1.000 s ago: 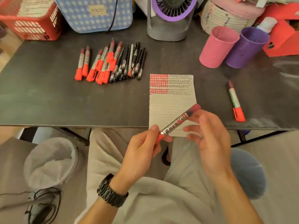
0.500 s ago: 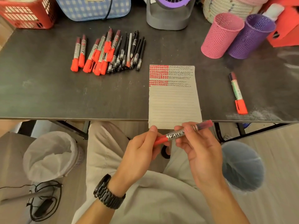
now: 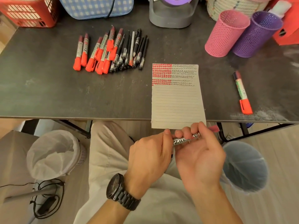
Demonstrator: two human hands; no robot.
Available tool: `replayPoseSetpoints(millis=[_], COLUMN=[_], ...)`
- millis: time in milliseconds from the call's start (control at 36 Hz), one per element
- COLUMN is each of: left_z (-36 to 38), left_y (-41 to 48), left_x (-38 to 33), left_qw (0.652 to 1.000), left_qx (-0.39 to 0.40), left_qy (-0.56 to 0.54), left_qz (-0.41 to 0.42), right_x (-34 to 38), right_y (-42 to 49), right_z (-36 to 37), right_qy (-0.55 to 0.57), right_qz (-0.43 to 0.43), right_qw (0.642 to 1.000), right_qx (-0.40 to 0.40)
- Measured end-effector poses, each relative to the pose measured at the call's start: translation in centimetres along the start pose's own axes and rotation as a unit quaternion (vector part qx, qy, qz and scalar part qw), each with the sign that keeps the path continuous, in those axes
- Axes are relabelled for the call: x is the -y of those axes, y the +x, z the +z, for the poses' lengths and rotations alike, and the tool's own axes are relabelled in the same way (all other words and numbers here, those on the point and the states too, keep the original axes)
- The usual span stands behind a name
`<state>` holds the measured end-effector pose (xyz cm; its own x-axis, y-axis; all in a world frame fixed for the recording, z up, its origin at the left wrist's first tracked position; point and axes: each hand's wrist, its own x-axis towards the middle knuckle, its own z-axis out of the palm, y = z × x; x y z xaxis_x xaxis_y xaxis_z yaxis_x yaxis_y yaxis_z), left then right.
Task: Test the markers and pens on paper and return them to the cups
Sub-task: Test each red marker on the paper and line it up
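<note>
Both my hands hold one red marker [image 3: 184, 140] level, just below the table's front edge. My left hand [image 3: 150, 152] grips its cap end, which is hidden in the fingers. My right hand [image 3: 199, 152] curls round the silver barrel, and the dark red tail sticks out to the right. A lined paper [image 3: 177, 101] with red and black test marks at its top hangs over the table edge. A pile of red markers [image 3: 97, 52] and black pens [image 3: 132, 49] lies at the back left. The pink cup [image 3: 224, 33] and purple cup [image 3: 257, 34] stand back right.
One more red marker [image 3: 242, 92] lies alone on the dark table [image 3: 48, 88] right of the paper. A grey fan base [image 3: 171, 16], a red basket [image 3: 27, 12] and a checked bag [image 3: 95, 7] line the back. Two bins, one white [image 3: 55, 152] and one blue [image 3: 244, 165], stand on the floor.
The marker has come down from over the paper to below the table edge and turned level. My hands have closed in, the left covering the cap end and the right wrapping the barrel.
</note>
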<state>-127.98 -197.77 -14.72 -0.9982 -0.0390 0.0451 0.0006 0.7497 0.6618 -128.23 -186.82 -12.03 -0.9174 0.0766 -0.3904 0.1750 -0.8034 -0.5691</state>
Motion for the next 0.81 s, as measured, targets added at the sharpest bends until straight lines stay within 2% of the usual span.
replayPoseSetpoints(millis=[83,250,389,500,583,611,694,806], left_z=[0.0,-0.6,-0.4,-1.1,-1.9,-2.5,-4.4,-6.8], left_y=[0.0,0.2,0.9,1.3,1.5,1.6,2.3,5.9], left_x=[-0.6,-1.3,-2.2,-2.8,-2.0,-1.5,-0.2,0.5], left_qw=[0.999,0.998,0.992,0.988,0.968,0.961,0.946,0.908], left_qx=[-0.034,-0.057,-0.034,0.017,0.102,0.108,0.074,0.043], left_qy=[0.017,-0.019,-0.125,-0.154,-0.223,-0.24,-0.304,-0.416], left_qz=[-0.001,-0.006,-0.005,0.001,-0.058,-0.08,-0.086,-0.036], right_x=[0.1,0.8,1.9,3.2,5.9,7.0,9.3,9.5], right_y=[0.3,0.9,1.5,1.7,2.0,2.2,3.2,4.8], right_z=[1.4,3.1,4.0,4.3,4.0,4.0,3.6,2.9], right_qy=[0.058,0.045,0.016,0.003,-0.029,-0.041,-0.044,-0.017], right_qz=[0.013,0.001,-0.021,-0.023,-0.036,-0.047,-0.078,-0.054], right_qw=[0.997,0.995,0.999,1.0,0.997,0.995,0.992,0.996], right_qx=[-0.049,-0.086,-0.047,0.004,0.062,0.078,0.088,0.074])
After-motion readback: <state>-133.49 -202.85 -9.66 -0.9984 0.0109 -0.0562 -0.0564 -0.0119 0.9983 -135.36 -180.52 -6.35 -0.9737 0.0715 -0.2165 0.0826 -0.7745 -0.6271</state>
